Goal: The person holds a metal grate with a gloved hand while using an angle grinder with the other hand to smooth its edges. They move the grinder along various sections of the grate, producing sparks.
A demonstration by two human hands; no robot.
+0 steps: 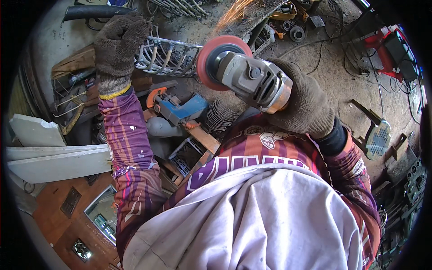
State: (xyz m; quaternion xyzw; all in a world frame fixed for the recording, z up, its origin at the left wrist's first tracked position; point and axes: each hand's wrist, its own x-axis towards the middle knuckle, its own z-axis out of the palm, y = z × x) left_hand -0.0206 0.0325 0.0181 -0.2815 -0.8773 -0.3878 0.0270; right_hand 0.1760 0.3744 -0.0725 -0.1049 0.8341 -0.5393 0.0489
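Observation:
My right hand (301,101), in a brown knit glove, is wrapped round the body of an angle grinder (254,76). A red disc (222,56) sits on the grinder's head, over the right end of a curved lattice of welded metal rods (164,56). Orange sparks (236,13) fly up and away beyond the disc. At the far left, my gloved left hand (120,42) is closed at the lattice's left end and appears to grip it. The glove hides its exact hold, and the disc covers part of the lattice's right end.
Below the lattice stands a blue and orange bench tool (177,110) beside a coil of wire (222,114). White boards (58,157) lean at left. A red and black machine (393,54) with trailing cables stands at right, above a metal-plated tool (377,137).

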